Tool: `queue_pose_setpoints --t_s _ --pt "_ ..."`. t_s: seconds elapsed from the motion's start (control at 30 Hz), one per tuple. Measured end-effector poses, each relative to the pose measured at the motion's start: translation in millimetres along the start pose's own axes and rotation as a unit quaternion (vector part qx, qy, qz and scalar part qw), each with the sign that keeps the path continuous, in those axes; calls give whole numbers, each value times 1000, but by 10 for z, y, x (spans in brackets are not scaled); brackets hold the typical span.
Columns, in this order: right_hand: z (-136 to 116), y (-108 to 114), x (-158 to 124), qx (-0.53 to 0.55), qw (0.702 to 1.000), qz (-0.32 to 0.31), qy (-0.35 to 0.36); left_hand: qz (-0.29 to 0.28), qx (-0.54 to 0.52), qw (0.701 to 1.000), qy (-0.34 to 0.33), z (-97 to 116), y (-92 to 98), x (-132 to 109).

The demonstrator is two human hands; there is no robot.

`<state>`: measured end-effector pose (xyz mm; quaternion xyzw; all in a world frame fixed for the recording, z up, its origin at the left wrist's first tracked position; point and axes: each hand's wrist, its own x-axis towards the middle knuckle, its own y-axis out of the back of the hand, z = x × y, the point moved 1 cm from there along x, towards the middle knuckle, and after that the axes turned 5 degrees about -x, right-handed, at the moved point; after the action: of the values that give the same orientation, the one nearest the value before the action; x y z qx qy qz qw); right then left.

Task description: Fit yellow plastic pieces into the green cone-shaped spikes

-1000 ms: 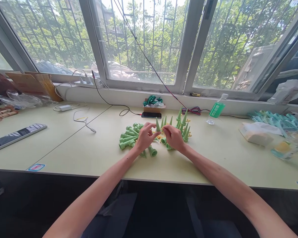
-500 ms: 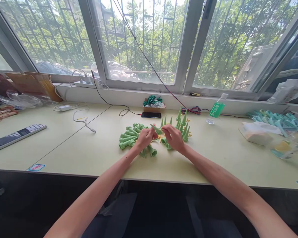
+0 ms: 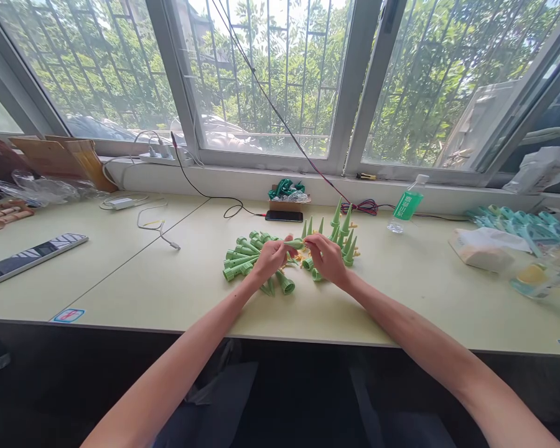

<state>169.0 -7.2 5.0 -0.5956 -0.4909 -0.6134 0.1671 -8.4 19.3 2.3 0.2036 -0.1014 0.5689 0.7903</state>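
Green cone (image 3: 295,244), now tipped level, held by left hand (image 3: 271,258); wide end presented to right hand (image 3: 327,256), pinched narrow, contents unclear.

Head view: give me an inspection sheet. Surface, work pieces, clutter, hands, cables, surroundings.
Surface: pale table, seam on its left part.
Work pieces: lying green cones at left, upright cones at right, yellow bits among them.
Clutter: green-labelled bottle, tissue pack, phone, flat device.
Hands: left hand holds a green cone; right hand at its end, grip unclear.
Cables: black cable to the phone, white cable, coiled cable.
Surroundings: barred windows, foliage outside.
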Motion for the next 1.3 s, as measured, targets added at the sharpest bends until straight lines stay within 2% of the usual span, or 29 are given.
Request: queue_pose_setpoints --t_s 0.33,0.7,1.0,1.3 --pt "30 6 1 -8 1000 15 -25 -9 -5 1000 -28 109 0 -50" --pt "34 -1 -8 -11 1000 -1 -17 23 11 996 -89 66 -7 -48" --pt "54 -23 -23 -18 999 0 -34 46 24 994 -97 39 -9 -39" --pt "25 -10 -4 -49 996 36 -72 21 62 991 -116 100 -69 -58"
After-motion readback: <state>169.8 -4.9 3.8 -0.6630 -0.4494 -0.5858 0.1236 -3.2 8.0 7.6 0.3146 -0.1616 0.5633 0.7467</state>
